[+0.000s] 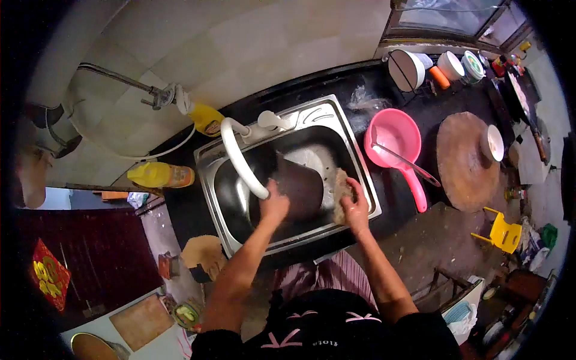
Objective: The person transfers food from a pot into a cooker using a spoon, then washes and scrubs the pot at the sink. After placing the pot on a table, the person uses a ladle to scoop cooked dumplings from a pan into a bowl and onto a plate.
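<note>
My left hand (275,204) is closed on the near-left edge of a dark brown, pot-like vessel (303,189), which lies tilted inside the steel sink (288,241). Its exact kind is unclear. At the sink's right side, my right hand (355,207) grips a tan, rough-textured scrubber (341,195) that looks like a loofah. The scrubber is just right of the vessel, with a narrow gap between them. Above my left hand arches the white faucet spout (237,153), its tip close to my fingers.
Right of the sink stands a pink dipper (393,138) with a metal-handled utensil (408,159) across it. A round wooden board (465,162) carries a white bowl (493,143). Yellow bottles (159,174) stand at the left. A small yellow chair (501,231) is on the floor.
</note>
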Demonstrator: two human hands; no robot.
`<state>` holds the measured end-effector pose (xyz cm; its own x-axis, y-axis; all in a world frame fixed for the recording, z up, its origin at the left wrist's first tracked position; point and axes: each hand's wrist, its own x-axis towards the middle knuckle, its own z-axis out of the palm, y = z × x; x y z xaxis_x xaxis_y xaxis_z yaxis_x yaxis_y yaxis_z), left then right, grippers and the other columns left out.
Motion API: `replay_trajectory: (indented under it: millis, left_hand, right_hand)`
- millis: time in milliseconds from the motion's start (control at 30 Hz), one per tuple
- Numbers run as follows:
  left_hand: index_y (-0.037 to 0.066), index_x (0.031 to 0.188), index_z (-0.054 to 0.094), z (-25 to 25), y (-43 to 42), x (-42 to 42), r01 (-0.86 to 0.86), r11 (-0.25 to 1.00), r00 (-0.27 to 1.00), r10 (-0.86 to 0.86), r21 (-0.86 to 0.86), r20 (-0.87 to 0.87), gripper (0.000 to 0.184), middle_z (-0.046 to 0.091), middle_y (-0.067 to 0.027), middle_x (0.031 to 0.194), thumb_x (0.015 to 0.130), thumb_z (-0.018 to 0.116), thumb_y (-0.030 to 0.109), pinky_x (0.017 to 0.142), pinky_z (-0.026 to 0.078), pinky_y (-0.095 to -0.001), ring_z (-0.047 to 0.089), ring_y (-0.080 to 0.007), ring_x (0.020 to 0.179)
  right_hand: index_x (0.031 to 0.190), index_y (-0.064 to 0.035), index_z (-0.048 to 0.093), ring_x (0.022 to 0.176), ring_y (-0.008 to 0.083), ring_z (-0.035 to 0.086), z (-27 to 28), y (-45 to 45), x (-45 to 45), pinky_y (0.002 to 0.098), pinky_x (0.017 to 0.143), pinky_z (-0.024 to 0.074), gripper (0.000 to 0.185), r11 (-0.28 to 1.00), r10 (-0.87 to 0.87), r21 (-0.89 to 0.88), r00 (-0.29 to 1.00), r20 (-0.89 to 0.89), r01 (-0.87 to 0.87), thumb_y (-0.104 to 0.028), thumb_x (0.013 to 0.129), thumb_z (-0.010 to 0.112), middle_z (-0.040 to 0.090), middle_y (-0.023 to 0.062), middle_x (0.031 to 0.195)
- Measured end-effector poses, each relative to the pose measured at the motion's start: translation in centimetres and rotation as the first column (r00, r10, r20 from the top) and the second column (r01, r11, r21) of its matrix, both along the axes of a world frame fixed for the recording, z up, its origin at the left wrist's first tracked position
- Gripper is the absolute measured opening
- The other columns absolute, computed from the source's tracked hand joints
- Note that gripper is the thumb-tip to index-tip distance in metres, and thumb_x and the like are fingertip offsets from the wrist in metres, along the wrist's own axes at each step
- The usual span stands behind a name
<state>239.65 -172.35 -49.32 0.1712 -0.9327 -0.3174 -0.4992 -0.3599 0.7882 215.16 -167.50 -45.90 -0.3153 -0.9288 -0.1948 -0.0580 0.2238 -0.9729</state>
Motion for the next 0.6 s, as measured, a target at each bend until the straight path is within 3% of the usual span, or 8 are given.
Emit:
replay_trajectory:
  millis: [67, 167, 300, 333, 367, 433, 500, 600]
  left_hand:
    - [0.0, 0.099, 0.06, 5.5, -0.6, -0.3, -0.127, 0.976, 0.979, 0.094, 0.174, 0.183, 0.026, 0.066, -0.0099, 0.087, 0.082, 0.064, 0.02, 0.069, 0.049, -0.038, 0.062, -0.0276, 0.077]
    - [-0.001, 0.1, 0.061, 3.4, 0.3, 0.7, -0.26, 0.953, 0.966, 0.259, 0.159, 0.026, 0.025, 0.066, -0.0079, 0.091, 0.078, 0.065, 0.009, 0.071, 0.049, -0.0346, 0.063, -0.0215, 0.082]
    - [-0.001, 0.113, 0.062, 2.5, 1.4, 1.5, -0.349, 0.895, 0.842, 0.429, 0.277, -0.328, 0.04, 0.067, -0.0103, 0.1, 0.073, 0.064, -0.001, 0.078, 0.05, -0.0324, 0.063, -0.0198, 0.092]
    - [-0.002, 0.132, 0.04, 3.6, 1.3, 2.0, -0.287, 0.896, 0.886, 0.383, 0.338, -0.263, 0.064, 0.057, -0.0078, 0.088, 0.07, 0.057, -0.002, 0.064, 0.044, -0.0333, 0.056, -0.0214, 0.083]
    - [-0.002, 0.134, 0.038, 4.5, 1.5, 2.2, -0.298, 0.901, 0.888, 0.382, 0.315, -0.254, 0.069, 0.055, -0.0069, 0.085, 0.069, 0.057, -0.003, 0.065, 0.044, -0.0336, 0.055, -0.021, 0.081]
    - [-0.003, 0.136, 0.035, 6.0, 2.1, 2.3, -0.313, 0.903, 0.884, 0.39, 0.295, -0.256, 0.073, 0.053, -0.0053, 0.081, 0.066, 0.057, -0.005, 0.067, 0.043, -0.0341, 0.053, -0.0197, 0.078]
    - [-0.004, 0.134, 0.036, 7.2, 2.5, 2.5, -0.329, 0.897, 0.868, 0.411, 0.297, -0.28, 0.074, 0.052, -0.0038, 0.079, 0.063, 0.057, -0.007, 0.069, 0.044, -0.0345, 0.051, -0.0179, 0.076]
    - [-0.003, 0.107, 0.058, 6.5, 3.2, 4.5, -0.348, 0.872, 0.815, 0.463, 0.345, -0.349, 0.046, 0.06, -0.0043, 0.084, 0.062, 0.054, -0.009, 0.065, 0.046, -0.0302, 0.056, -0.0166, 0.074]
  right_hand:
    - [0.127, -0.0032, 0.052, 0.113, 0.0315, 0.055, 0.4, 0.3, 2.3, 0.0348, 0.098, 0.0429, 0.053, 0.966, 0.091, -0.214, 0.963, -0.254, -0.148, -0.002, 0.075, 0.054, 0.056, 0.0166, 0.123]
    - [0.131, -0.0078, 0.05, 0.114, 0.0365, 0.053, 4.1, 0.5, 6.8, 0.0453, 0.096, 0.0428, 0.059, 0.834, 0.302, -0.246, 0.782, -0.545, -0.494, -0.003, 0.073, 0.059, 0.053, 0.016, 0.127]
    - [0.134, -0.017, 0.049, 0.116, 0.0295, 0.048, 3.2, -2.6, 10.7, 0.0428, 0.087, 0.0439, 0.063, 0.714, 0.489, 0.075, 0.419, -0.765, -0.696, -0.012, 0.074, 0.066, 0.046, 0.0085, 0.137]
    - [0.133, -0.0171, 0.051, 0.111, 0.0301, 0.05, 2.7, -4.1, 10.8, 0.0433, 0.086, 0.0448, 0.06, 0.733, 0.458, 0.066, 0.419, -0.784, -0.677, -0.012, 0.075, 0.064, 0.05, 0.0088, 0.134]
    - [0.132, -0.0173, 0.053, 0.107, 0.0307, 0.053, 1.9, -5.9, 10.8, 0.0438, 0.086, 0.0457, 0.057, 0.751, 0.426, 0.056, 0.419, -0.802, -0.658, -0.012, 0.076, 0.063, 0.054, 0.0091, 0.13]
    - [0.127, -0.0156, 0.058, 0.089, 0.0349, 0.057, -2.9, -10.1, 9.6, 0.0421, 0.074, 0.0493, 0.045, 0.822, 0.457, 0.06, 0.594, -0.662, -0.567, -0.02, 0.082, 0.062, 0.061, 0.0147, 0.113]
    - [0.128, -0.0166, 0.059, 0.089, 0.0316, 0.062, -3.9, -13.3, 7.1, 0.0391, 0.077, 0.0509, 0.043, 0.753, 0.605, 0.353, 0.795, -0.039, -0.556, -0.019, 0.086, 0.058, 0.064, 0.0149, 0.113]
    - [0.134, -0.014, 0.055, 0.102, 0.0243, 0.061, -10.8, -12.7, 4.0, 0.0356, 0.084, 0.0499, 0.047, 0.857, 0.361, 0.178, 0.811, 0.46, -0.483, -0.012, 0.087, 0.055, 0.061, 0.0112, 0.124]
